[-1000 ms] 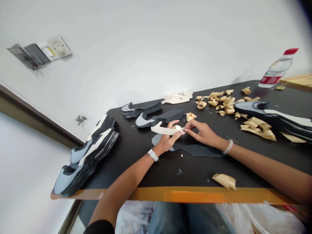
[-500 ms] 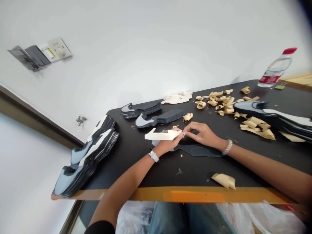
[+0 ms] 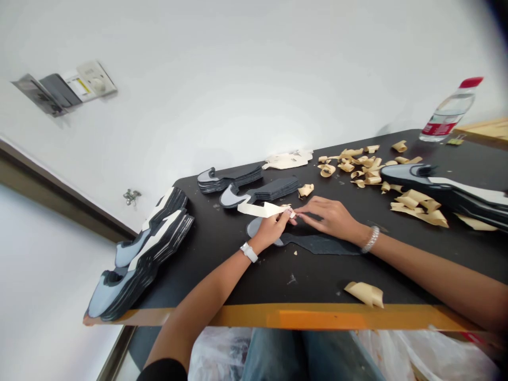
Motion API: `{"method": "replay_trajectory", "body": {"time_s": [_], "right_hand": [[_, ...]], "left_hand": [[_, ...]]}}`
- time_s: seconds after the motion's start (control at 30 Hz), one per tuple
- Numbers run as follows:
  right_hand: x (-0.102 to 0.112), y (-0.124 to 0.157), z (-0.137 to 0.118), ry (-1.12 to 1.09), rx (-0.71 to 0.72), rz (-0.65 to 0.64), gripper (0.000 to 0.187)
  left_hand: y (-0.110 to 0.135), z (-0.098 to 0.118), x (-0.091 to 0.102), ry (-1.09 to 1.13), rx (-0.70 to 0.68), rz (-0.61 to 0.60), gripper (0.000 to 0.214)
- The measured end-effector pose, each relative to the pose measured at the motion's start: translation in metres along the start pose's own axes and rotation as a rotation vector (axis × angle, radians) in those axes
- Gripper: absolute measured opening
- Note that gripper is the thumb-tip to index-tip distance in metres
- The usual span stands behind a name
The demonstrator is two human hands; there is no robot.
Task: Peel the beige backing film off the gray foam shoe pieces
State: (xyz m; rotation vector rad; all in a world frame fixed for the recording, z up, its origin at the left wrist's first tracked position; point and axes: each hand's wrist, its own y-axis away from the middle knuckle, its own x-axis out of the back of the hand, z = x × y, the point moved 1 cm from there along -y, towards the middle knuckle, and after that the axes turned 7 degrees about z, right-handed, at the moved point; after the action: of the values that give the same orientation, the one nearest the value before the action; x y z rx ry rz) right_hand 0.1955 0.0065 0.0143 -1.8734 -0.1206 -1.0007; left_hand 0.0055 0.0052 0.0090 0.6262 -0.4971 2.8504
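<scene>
My left hand (image 3: pixel 272 233) pinches a narrow cream paper strip (image 3: pixel 262 209) near one end, and the strip sticks out to the left. My right hand (image 3: pixel 329 218) lies to its right, fingertips meeting the strip's end beside my left fingers. Beneath both hands lies a dark grey shoe-shaped foam piece (image 3: pixel 319 244) with a paler grey tip (image 3: pixel 254 227). A white band circles my left wrist, and a beaded bracelet circles my right.
Stacks of grey foam pieces (image 3: pixel 257 191) stand on the black table (image 3: pixel 254 280), with taller stacks (image 3: pixel 138 264) at its left end and another (image 3: pixel 444 193) at the right. Curled tan paper scraps (image 3: pixel 349 166) lie around. A water bottle (image 3: pixel 450 116) stands beyond them. An orange strip (image 3: pixel 317 316) edges the table.
The cream strip has swung about, lying flat leftward half a second ago and now angling up-left. My hands have stayed almost in place.
</scene>
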Motion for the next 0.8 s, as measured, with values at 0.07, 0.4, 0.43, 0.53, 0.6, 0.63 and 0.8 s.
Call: {"method": "replay_trajectory", "body": {"time_s": [0.07, 0.4, 0.43, 0.53, 0.6, 0.63, 0.8], "right_hand": [[0.0, 0.0, -0.001, 0.017, 0.0, -0.007, 0.024], [-0.001, -0.001, -0.002, 0.056, -0.081, -0.02, 0.012], [-0.002, -0.001, -0.001, 0.068, -0.099, -0.022, 0.012], [-0.003, -0.001, 0.002, 0.051, -0.196, 0.002, 0.008], [-0.003, -0.001, 0.005, -0.012, -0.299, 0.052, 0.007], [-0.002, 0.0, 0.008, -0.047, -0.361, 0.096, 0.008], [-0.001, 0.002, 0.02, -0.087, -0.585, 0.331, 0.027]], "left_hand": [[0.0, 0.0, -0.001, -0.012, 0.009, -0.007, 0.04], [-0.001, -0.001, -0.004, -0.008, -0.105, -0.049, 0.03], [-0.001, -0.001, -0.004, -0.006, -0.126, -0.052, 0.028], [0.0, 0.0, -0.003, 0.002, -0.17, -0.039, 0.02], [0.0, -0.002, -0.004, 0.016, -0.143, -0.025, 0.018], [-0.001, -0.003, -0.004, 0.028, -0.118, -0.02, 0.019], [-0.002, -0.006, -0.008, 0.074, -0.059, -0.001, 0.021]]}}
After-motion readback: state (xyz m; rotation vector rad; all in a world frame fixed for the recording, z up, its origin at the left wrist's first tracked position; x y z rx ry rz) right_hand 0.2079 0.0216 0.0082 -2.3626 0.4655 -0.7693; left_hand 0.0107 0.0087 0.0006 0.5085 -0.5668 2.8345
